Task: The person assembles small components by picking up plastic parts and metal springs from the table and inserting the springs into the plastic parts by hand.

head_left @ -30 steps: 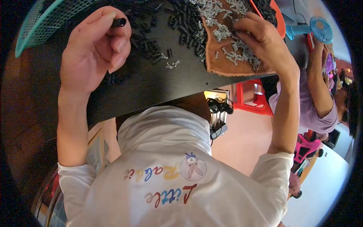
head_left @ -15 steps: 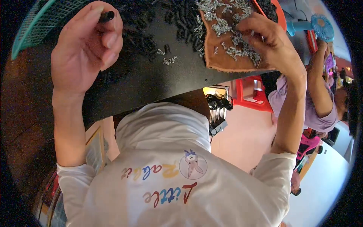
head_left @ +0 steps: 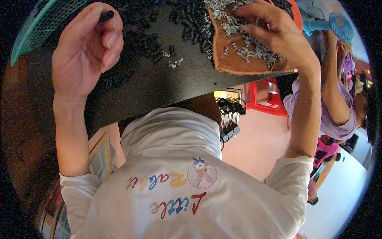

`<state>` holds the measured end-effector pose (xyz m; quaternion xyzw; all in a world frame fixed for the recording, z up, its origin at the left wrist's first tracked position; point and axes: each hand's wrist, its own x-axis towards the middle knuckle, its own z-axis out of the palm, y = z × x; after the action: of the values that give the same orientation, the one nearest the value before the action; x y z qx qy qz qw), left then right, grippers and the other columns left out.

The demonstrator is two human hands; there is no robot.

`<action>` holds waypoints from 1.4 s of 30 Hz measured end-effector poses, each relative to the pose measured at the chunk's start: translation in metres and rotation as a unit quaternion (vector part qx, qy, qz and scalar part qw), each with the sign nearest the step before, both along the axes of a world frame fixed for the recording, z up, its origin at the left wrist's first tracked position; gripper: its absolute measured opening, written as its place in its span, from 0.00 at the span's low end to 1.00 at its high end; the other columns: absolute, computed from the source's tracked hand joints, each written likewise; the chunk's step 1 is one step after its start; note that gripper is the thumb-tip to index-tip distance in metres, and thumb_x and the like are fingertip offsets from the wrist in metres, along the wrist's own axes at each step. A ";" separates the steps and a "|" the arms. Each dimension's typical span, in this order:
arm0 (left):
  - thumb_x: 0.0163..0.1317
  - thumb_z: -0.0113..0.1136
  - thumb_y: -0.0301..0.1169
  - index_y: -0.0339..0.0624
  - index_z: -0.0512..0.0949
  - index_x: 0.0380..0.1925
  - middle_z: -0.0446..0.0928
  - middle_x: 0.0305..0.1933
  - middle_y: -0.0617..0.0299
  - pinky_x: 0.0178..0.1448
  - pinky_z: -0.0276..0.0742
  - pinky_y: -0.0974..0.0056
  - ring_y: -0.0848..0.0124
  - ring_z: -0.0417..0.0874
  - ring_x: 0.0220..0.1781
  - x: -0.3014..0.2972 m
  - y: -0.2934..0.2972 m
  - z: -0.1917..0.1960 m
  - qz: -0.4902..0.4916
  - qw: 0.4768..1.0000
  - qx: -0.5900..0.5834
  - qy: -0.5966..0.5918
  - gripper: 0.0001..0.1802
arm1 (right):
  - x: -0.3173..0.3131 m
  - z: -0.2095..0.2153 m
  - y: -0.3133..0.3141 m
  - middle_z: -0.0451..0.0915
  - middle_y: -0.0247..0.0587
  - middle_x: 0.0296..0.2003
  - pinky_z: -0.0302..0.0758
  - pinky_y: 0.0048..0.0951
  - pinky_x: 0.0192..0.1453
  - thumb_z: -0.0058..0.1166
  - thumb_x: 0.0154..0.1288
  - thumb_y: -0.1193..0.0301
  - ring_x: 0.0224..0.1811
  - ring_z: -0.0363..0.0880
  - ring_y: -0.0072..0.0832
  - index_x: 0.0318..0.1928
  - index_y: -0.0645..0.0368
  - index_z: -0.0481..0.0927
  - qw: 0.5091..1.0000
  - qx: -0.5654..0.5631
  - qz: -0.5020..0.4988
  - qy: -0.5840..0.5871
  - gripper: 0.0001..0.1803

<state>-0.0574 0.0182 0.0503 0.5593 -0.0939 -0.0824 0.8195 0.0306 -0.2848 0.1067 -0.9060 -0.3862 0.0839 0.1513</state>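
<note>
Left hand (head_left: 84, 51): grip is pinching one black tube (head_left: 107, 15) over the tabletop (head_left: 167, 89).
Right hand (head_left: 281, 35): is curling over metal springs (head_left: 247, 51); cannot tell whether its grip is pinching any.
Metal springs: are lying on a brown cloth (head_left: 227, 64).

Head-worn fisheye; looks down, close

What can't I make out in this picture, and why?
- Head view: blur hides whether the right hand pinches any of the silver springs.
- Head view: the left hand covers most of the black tube.
- Head view: the top edge cuts off the teal basket.
- Head view: the top edge also cuts off the orange tray.
</note>
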 end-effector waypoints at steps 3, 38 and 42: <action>0.71 0.42 0.41 0.42 0.67 0.34 0.61 0.25 0.66 0.20 0.57 0.75 0.77 0.61 0.18 -0.007 -0.001 0.001 0.063 0.997 0.011 0.048 0.14 | 0.011 -0.017 0.006 0.76 0.48 0.35 0.73 0.37 0.46 0.55 0.59 0.77 0.41 0.76 0.43 0.41 0.66 0.78 0.999 0.000 0.018 -0.035 0.09; 0.71 0.42 0.42 0.39 0.65 0.34 0.61 0.27 0.64 0.20 0.58 0.76 0.78 0.60 0.18 0.012 0.002 -0.016 0.002 1.000 -0.007 0.030 0.16 | 0.020 -0.030 -0.002 0.73 0.46 0.32 0.72 0.38 0.40 0.55 0.56 0.78 0.37 0.76 0.41 0.40 0.63 0.77 0.998 -0.005 0.025 -0.063 0.10; 0.71 0.42 0.41 0.39 0.65 0.35 0.61 0.27 0.64 0.20 0.58 0.76 0.78 0.60 0.19 0.013 0.002 -0.018 -0.001 0.999 -0.013 0.029 0.15 | 0.021 -0.029 -0.001 0.73 0.46 0.32 0.73 0.37 0.39 0.55 0.57 0.78 0.37 0.76 0.42 0.40 0.63 0.77 0.998 -0.002 0.048 -0.038 0.10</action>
<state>-0.0445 0.0203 0.0324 0.5457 -0.0716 -0.0978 0.8291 0.0511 -0.2857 0.0772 -0.8893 -0.4345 0.0575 0.1305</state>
